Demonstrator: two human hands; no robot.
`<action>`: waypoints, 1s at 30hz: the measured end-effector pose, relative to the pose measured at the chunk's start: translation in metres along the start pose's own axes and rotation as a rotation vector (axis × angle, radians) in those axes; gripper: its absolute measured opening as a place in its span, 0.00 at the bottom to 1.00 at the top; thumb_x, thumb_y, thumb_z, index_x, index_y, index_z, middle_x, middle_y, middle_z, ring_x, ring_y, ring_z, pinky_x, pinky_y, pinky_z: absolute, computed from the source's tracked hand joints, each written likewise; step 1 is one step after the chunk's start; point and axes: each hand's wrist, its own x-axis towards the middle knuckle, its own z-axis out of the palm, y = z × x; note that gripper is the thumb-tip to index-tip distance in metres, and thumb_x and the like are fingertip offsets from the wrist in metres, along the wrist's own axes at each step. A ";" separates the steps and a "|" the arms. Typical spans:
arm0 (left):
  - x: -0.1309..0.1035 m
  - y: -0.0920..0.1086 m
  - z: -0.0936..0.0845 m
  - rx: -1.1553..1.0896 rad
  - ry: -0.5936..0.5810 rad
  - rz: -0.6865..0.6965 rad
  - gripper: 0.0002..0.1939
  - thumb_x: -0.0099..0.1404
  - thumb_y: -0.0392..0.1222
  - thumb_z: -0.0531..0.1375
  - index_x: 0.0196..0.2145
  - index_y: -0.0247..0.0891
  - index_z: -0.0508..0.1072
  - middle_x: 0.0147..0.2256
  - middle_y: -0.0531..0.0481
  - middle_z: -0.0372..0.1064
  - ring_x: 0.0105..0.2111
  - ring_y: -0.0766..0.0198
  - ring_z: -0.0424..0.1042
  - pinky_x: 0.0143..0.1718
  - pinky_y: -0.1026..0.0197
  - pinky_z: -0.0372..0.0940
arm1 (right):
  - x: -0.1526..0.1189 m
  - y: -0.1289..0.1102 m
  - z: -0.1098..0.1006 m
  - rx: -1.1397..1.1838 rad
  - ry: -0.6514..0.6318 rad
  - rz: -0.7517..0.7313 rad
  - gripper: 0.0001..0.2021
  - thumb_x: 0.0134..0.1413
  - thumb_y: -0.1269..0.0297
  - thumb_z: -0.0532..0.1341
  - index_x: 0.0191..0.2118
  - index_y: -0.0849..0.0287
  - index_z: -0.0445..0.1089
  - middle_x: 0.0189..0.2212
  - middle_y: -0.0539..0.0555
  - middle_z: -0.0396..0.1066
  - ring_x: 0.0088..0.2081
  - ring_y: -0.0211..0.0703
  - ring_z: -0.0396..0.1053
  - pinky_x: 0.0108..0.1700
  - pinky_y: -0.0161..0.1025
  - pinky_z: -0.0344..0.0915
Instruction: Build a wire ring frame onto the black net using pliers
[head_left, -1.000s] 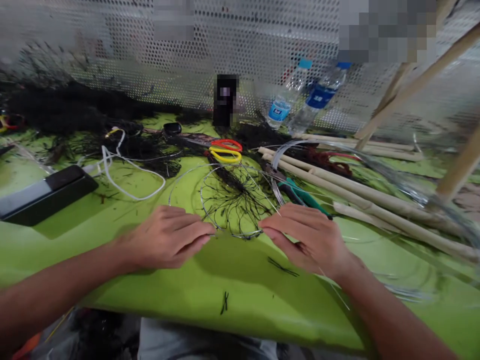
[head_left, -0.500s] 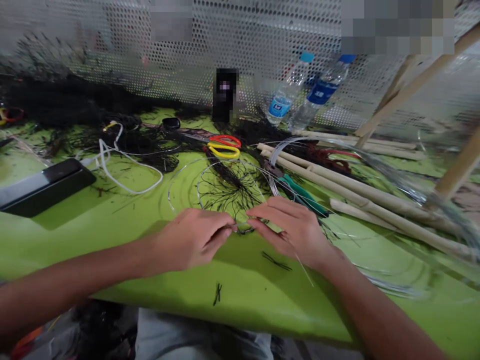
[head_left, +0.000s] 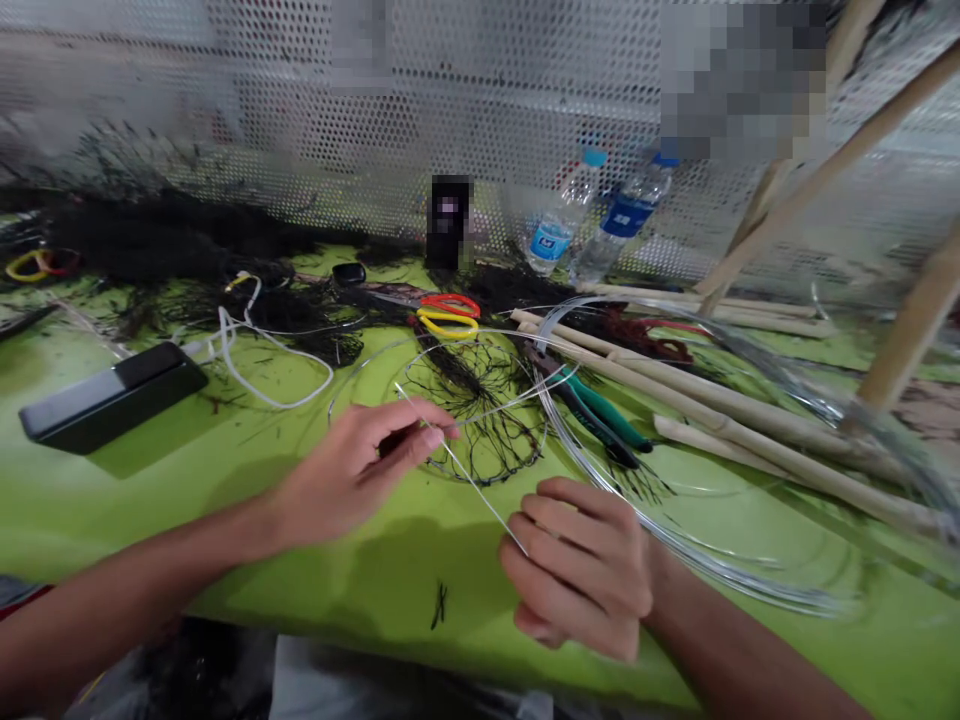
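My left hand [head_left: 375,455] pinches a thin pale wire [head_left: 480,492] between thumb and forefinger, and one end sticks up past the fingers. The wire runs down to my right hand [head_left: 581,565], whose fingers are curled closed around it. Behind my hands lies a round web of black branching strands [head_left: 480,395] with a looped rim. A thin wire loop [head_left: 517,403] crosses over this web. Pliers with green handles [head_left: 604,410] lie just beyond my right hand, beside a coil of silvery wire [head_left: 720,570].
Red-and-yellow-handled scissors [head_left: 448,318] lie behind the web. A black power bank [head_left: 112,395] with a white cable [head_left: 277,402] sits left. Bamboo sticks [head_left: 720,405] stretch across the right. Two water bottles [head_left: 551,240] lean near the perforated metal panel [head_left: 300,130].
My hands were close together over the web's rim. My right hand has moved down and closed into a fist, and the wire now spans the gap between both hands.
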 end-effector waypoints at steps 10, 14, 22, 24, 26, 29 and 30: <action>0.023 0.027 -0.033 -0.177 0.098 0.019 0.12 0.76 0.46 0.55 0.43 0.36 0.72 0.23 0.60 0.55 0.21 0.72 0.53 0.22 0.67 0.50 | -0.001 0.014 -0.004 -0.061 0.176 0.024 0.25 0.72 0.65 0.48 0.20 0.54 0.63 0.14 0.49 0.58 0.19 0.41 0.58 0.25 0.43 0.54; 0.021 0.034 -0.038 -0.212 0.112 0.015 0.11 0.75 0.45 0.55 0.39 0.36 0.72 0.26 0.57 0.59 0.23 0.72 0.56 0.23 0.67 0.52 | 0.002 0.014 -0.004 -0.062 0.144 0.117 0.20 0.69 0.68 0.51 0.22 0.53 0.62 0.16 0.48 0.60 0.19 0.40 0.57 0.25 0.43 0.50; 0.009 0.026 -0.009 -0.184 -0.075 -0.182 0.14 0.73 0.50 0.60 0.38 0.36 0.76 0.27 0.55 0.71 0.22 0.74 0.60 0.21 0.70 0.54 | 0.025 0.001 0.010 -0.061 -0.071 0.162 0.17 0.78 0.63 0.49 0.47 0.61 0.75 0.38 0.55 0.82 0.38 0.45 0.77 0.38 0.44 0.68; 0.009 0.022 -0.003 -0.261 -0.085 -0.212 0.13 0.71 0.50 0.61 0.41 0.37 0.76 0.27 0.55 0.73 0.20 0.74 0.60 0.20 0.71 0.55 | 0.027 0.000 0.014 -0.072 -0.119 0.144 0.15 0.78 0.62 0.51 0.50 0.62 0.75 0.41 0.54 0.83 0.39 0.45 0.77 0.40 0.45 0.69; 0.009 0.018 0.000 -0.321 -0.078 -0.228 0.13 0.69 0.50 0.64 0.41 0.36 0.77 0.27 0.55 0.73 0.20 0.74 0.62 0.20 0.71 0.57 | 0.026 0.001 0.016 -0.065 -0.149 0.139 0.14 0.77 0.62 0.54 0.51 0.62 0.75 0.41 0.54 0.83 0.39 0.45 0.77 0.40 0.45 0.68; 0.008 0.016 -0.002 -0.337 -0.066 -0.234 0.13 0.68 0.49 0.65 0.40 0.35 0.78 0.29 0.53 0.75 0.23 0.72 0.69 0.23 0.71 0.64 | 0.024 0.002 0.017 -0.064 -0.165 0.179 0.13 0.76 0.64 0.54 0.51 0.62 0.75 0.42 0.55 0.83 0.41 0.45 0.77 0.41 0.44 0.68; 0.008 0.015 -0.003 -0.331 -0.068 -0.230 0.13 0.69 0.49 0.65 0.40 0.35 0.78 0.30 0.52 0.76 0.23 0.72 0.71 0.24 0.70 0.65 | 0.023 0.002 0.017 -0.067 -0.166 0.192 0.12 0.76 0.65 0.54 0.50 0.61 0.75 0.43 0.55 0.83 0.42 0.45 0.77 0.41 0.44 0.68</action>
